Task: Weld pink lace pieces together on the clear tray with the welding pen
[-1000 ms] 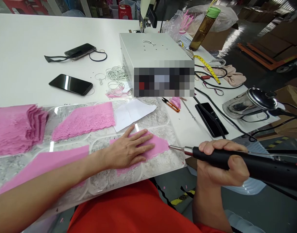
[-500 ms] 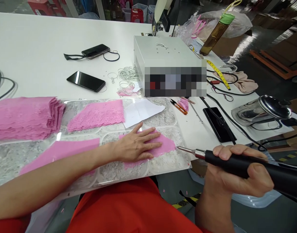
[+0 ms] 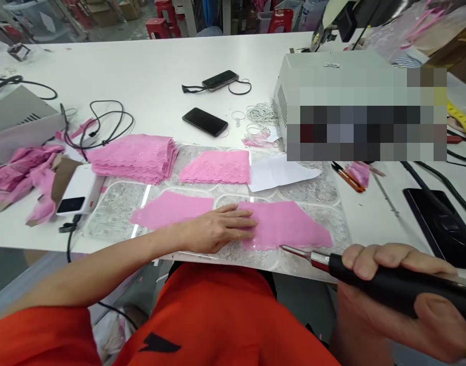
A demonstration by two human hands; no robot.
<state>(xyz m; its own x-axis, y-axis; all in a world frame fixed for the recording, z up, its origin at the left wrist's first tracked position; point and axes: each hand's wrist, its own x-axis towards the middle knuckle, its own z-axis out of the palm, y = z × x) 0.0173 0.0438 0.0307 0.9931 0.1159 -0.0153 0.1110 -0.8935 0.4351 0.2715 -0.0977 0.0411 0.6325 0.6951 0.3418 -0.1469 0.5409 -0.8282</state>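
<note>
Tool tip (image 3: 285,248) (perhaps touching) at lace (image 3: 289,223)

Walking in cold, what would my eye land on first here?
The pink: a left hand lies flat on a pink fabric piece near the edge of the table, while the right hand grips a black-handled tool, its metal tip by that fabric's lower edge. A stack of pink lace sits farther left.

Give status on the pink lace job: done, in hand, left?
Done, probably: the stack of pink lace. In hand: left hand presses a pink piece flat; right hand holds the black-handled tool, tip at its near edge. Left, likely: the single lace piece and plain pink piece beside it.
</note>
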